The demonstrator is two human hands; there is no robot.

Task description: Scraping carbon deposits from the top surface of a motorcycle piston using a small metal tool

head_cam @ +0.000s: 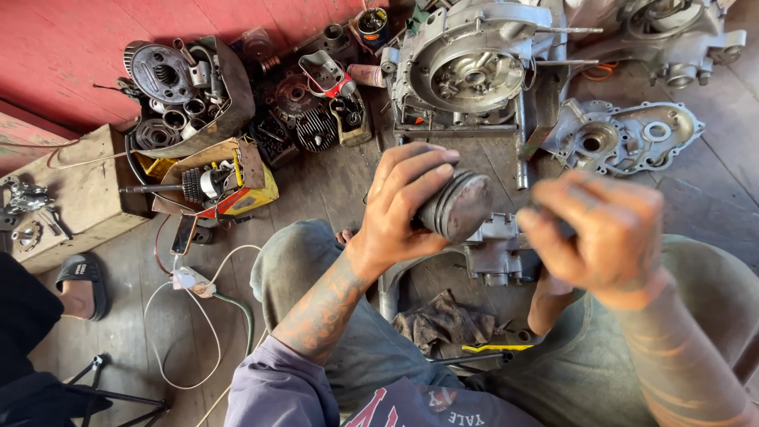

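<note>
- Far over on your left, a wooden box (75, 194) sits on the plank floor (332, 178), with small bright metal fittings lying on its lid.
- Next along, a battered metal tray (229, 107) holds a dark toothed gear, round sleeves and rings, all greasy.
- Below it, a yellow container (257, 194) carries a ribbed part and a rod; a white cable (186, 316) loops across the planks in front of it.
- Your left hand (403, 209) is wrapped round a piston (458, 207): a short grey cylinder, grooved on its side, with a dull, sooty crown facing you. It is held up over your lap.
- Behind it stands a cast aluminium engine case (474, 75) with a round open cavity.
- Under your hands, a dark crumpled rag (443, 320) lies between your knees.
- Your right hand (605, 237) is curled shut just beside the piston; it is blurred, and you cannot tell what it grips.
- Furthest right, a flat pale engine cover (624, 134) rests on the floor.
</note>
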